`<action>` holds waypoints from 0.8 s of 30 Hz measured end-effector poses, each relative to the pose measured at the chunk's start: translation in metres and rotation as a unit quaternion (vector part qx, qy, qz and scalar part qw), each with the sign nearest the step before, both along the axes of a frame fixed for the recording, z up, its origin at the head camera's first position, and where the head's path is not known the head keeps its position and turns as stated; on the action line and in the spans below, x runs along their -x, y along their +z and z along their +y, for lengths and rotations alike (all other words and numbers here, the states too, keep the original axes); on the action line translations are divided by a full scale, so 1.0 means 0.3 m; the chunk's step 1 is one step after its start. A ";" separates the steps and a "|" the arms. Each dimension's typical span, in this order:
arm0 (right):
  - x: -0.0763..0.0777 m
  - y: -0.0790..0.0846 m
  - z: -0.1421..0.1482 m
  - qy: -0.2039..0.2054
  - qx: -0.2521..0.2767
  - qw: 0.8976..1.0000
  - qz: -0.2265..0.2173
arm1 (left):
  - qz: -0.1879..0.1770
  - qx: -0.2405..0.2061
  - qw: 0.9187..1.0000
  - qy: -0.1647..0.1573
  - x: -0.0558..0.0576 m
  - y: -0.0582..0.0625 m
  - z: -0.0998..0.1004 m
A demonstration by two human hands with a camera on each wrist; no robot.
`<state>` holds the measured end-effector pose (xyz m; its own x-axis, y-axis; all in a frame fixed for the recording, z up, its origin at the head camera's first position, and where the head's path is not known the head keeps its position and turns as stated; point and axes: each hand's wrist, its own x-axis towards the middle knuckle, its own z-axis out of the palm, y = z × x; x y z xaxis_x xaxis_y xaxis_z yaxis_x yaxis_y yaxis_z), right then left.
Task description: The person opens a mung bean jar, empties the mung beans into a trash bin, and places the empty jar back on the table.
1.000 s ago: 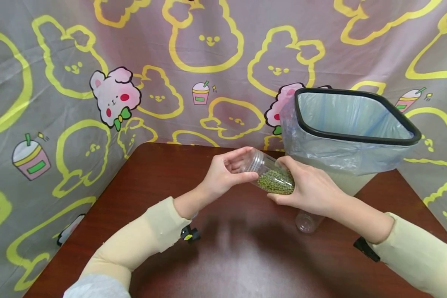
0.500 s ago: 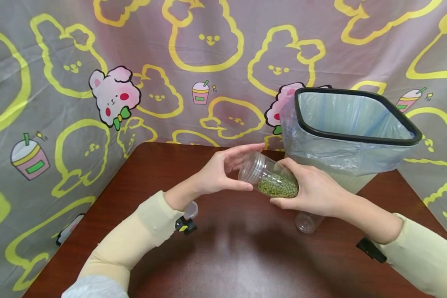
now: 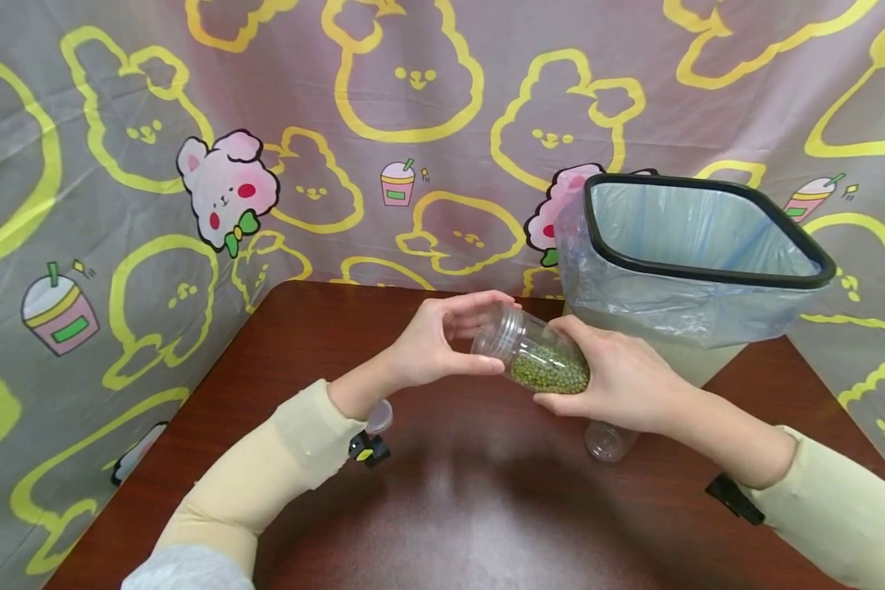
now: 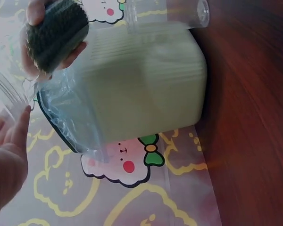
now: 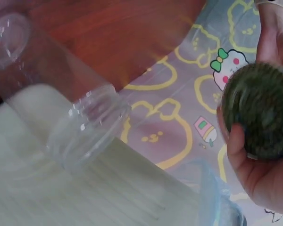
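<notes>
In the head view a clear plastic jar point(image 3: 551, 367) partly full of small green beans is held tilted above the table, its ribbed end up to the left. My right hand point(image 3: 627, 373) grips its bean-filled bottom end. Around the ribbed end lie the thumb and fingers of my left hand point(image 3: 431, 344); its fingertips are partly behind the plastic. The right wrist view shows the jar's base point(image 5: 259, 110) with fingers wrapped round it. In the left wrist view the beans look dark in the jar point(image 4: 59, 35).
A bin point(image 3: 708, 270) with a black rim and bluish liner stands at the back right. Before it an upright clear jar point(image 3: 606, 441) is partly hidden by my right hand. A round clear lid-like piece point(image 3: 379, 416) lies by my left wrist. Printed cloth point(image 3: 428, 74) surrounds the table.
My left hand opened wider, fingers lifting from the jar's ribbed end, then closed in around it again. The jar has shifted slightly right and down in my right hand.
</notes>
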<state>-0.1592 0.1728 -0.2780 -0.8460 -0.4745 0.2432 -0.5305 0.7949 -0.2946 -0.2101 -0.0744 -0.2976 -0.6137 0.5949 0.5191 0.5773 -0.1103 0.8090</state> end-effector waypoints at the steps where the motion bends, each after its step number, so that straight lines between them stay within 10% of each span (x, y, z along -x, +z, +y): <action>1: 0.001 -0.001 -0.001 -0.004 -0.002 1.000 0.010 | -0.010 -0.001 1.000 0.014 -0.002 0.000 0.003; 9: 0.004 -0.002 0.002 -0.020 -0.002 0.999 0.025 | -0.050 0.011 0.993 0.104 -0.027 0.007 0.020; 19: -0.001 0.012 0.008 -0.029 0.001 1.000 0.012 | 0.008 0.000 0.998 -0.059 0.017 0.025 -0.023; 24: -0.001 0.017 0.008 -0.027 -0.008 1.000 0.007 | 0.007 0.004 0.997 -0.077 0.021 0.032 -0.033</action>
<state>-0.1589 0.1754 -0.2728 -0.8676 -0.4315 0.2472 -0.4898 0.8274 -0.2747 -0.2165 -0.0844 -0.2880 -0.5072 0.6856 0.5222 0.5648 -0.1932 0.8023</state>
